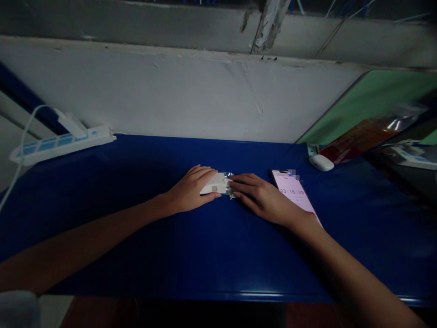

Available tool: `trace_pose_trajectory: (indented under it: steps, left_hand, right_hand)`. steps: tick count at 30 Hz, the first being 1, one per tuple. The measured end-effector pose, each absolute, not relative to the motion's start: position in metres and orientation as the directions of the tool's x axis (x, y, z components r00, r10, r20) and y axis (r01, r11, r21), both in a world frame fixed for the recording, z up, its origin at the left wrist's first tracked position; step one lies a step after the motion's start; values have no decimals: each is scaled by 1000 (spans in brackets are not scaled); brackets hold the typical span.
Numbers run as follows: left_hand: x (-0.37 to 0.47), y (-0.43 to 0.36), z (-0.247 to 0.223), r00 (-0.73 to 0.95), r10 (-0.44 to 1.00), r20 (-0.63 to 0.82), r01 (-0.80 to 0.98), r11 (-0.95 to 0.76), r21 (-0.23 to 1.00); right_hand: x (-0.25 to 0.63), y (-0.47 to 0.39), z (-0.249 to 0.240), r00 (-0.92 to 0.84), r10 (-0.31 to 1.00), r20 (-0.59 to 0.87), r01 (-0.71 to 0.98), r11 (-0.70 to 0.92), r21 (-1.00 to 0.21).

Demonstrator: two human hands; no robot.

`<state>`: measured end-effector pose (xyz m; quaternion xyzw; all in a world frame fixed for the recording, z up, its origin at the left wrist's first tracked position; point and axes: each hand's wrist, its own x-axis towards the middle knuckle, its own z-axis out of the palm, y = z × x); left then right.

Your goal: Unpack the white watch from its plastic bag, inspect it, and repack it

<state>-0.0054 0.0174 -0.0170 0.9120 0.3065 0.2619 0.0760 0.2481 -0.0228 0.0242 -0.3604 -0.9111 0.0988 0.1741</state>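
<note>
A small white packet [217, 183] with a dark square code and a shiny, crinkled right end lies on the blue table [191, 255]. My left hand [191, 189] is wrapped over the packet's left part, thumb along the near edge and fingers along the far one. At the shiny end, my right hand [261, 196] rests with its fingertips on the crinkled film. Whether those fingertips pinch the film is too small to tell.
A phone [297, 193] showing a timer lies partly under my right wrist. Behind it sit a white rounded object [321, 162] and a red-orange bag [358, 136]. A white power strip [64, 142] with a cable is at the back left, before the wall [191, 95].
</note>
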Motion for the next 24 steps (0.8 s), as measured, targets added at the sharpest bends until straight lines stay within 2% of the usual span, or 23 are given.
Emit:
trace_pose_trajectory:
  steps: [8,13,20,24]
  left_hand:
    - [-6,17,-18,665,611,429,549,-790,274]
    - [-6,18,-17,673,600,433,533,-799,278]
    - [-6,19,-19,677,552,487,485,-832,270]
    - [-7,18,-16,726,555,405,511,-830,222]
  right_hand:
    - [257,-20,23,-600,756,261,703,654,-278]
    - [249,-23,18,-641,747,174,674,657,-337]
    - [234,-32,13,-689,709,151,602,676,-425]
    - [239,-31,14,-685,719,115,627,663,-410]
